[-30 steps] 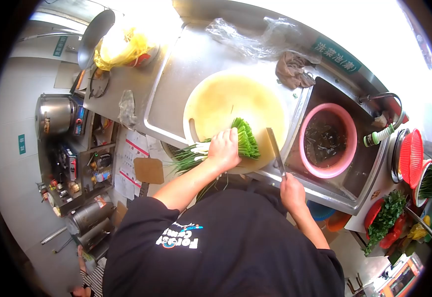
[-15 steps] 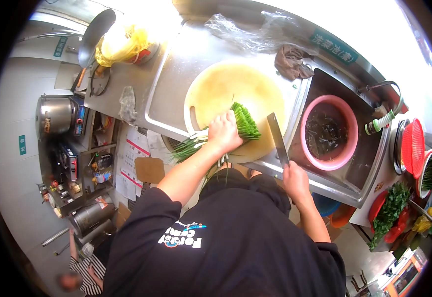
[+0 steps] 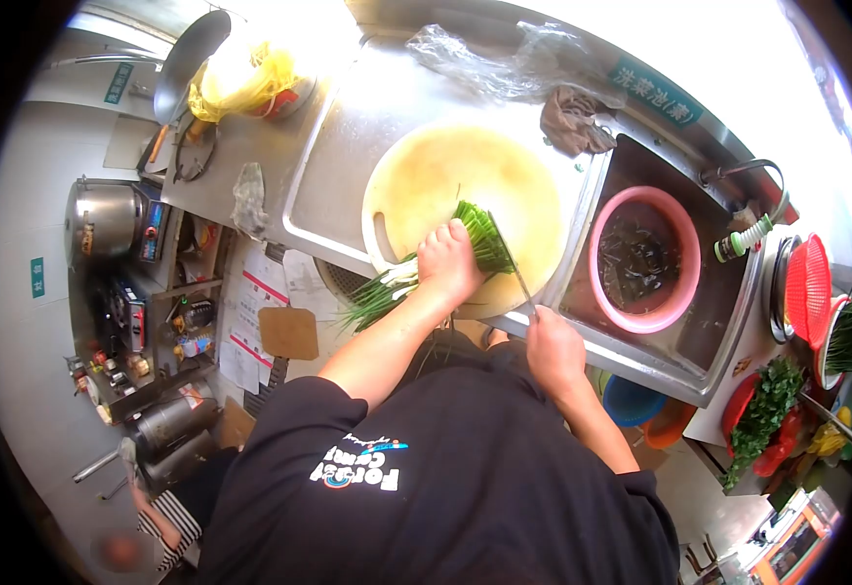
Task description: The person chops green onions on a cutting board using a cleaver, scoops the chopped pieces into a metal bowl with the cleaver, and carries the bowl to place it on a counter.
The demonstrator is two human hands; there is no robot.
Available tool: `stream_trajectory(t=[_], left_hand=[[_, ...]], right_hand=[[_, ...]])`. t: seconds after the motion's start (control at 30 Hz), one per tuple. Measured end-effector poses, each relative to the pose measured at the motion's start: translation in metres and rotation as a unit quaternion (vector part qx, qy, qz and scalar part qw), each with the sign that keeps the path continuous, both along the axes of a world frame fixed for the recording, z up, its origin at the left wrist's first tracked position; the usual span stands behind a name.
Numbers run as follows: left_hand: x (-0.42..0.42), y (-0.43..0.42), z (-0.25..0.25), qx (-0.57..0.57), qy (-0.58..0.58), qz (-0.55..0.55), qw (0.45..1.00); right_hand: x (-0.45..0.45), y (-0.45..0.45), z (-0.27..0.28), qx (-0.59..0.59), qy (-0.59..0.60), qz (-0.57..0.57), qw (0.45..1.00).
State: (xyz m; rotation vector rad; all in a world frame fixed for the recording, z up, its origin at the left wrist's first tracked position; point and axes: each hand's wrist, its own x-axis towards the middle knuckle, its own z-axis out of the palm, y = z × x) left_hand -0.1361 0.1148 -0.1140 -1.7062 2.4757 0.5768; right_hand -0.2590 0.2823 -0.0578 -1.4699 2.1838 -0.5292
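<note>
My left hand [image 3: 448, 261] is closed over a bunch of thin green onions [image 3: 484, 237] on the round yellowish cutting board [image 3: 416, 161]. Their cut green ends face right, while white ends and darker leaves stick out to the left past the board's edge. In my right hand [image 3: 554, 346], closed around its handle, is a kitchen knife [image 3: 515, 268]. Seen nearly edge-on, its blade stands against the green ends of the bunch. Whether the edge has gone into them cannot be made out.
Right of the board, a pink basin [image 3: 697, 258] of dark water sits in the sink [image 3: 709, 336]. A brown cloth [image 3: 574, 122] and clear plastic [image 3: 475, 63] lie behind. Leafy greens [image 3: 775, 405] and a red basket [image 3: 808, 283] stand far right. Another person's striped sleeve [image 3: 180, 517] shows lower left.
My right hand has brought the knife leftward, from apart on the board's right side to the cut ends of the green onions. My left hand stays on the bunch.
</note>
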Motion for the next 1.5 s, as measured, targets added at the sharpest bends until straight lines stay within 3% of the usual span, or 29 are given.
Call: stream_trajectory(t=[0.3,0.47,0.73,0.9,1.07,1.33,1.5], left_hand=[[0.0,0.002,-0.008,-0.012,-0.009,-0.022,1.0],[0.0,0.002,-0.01,-0.029,-0.044,-0.046,0.998],[-0.006,0.003,0.001,0.032,-0.037,0.009,0.999],[-0.005,0.001,-0.006,0.026,-0.05,0.003,0.998],[0.0,0.004,-0.011,-0.013,-0.059,-0.046,0.997],[-0.002,0.001,0.0,0.027,-0.028,-0.004,0.999],[0.001,0.003,-0.006,0.001,-0.029,-0.023,0.999]], right_hand=[[-0.005,-0.035,-0.009,0.116,-0.009,0.033,0.993],[-0.009,-0.071,-0.037,0.085,-0.003,0.037,0.996],[-0.013,-0.03,0.013,0.041,-0.019,0.037,0.998],[-0.005,-0.028,-0.002,0.11,0.028,0.069,0.991],[-0.005,-0.077,-0.039,0.082,0.03,0.071,0.994],[-0.018,-0.062,0.022,0.097,0.018,0.094,0.991],[-0.011,-0.072,-0.03,0.116,0.026,0.107,0.987]])
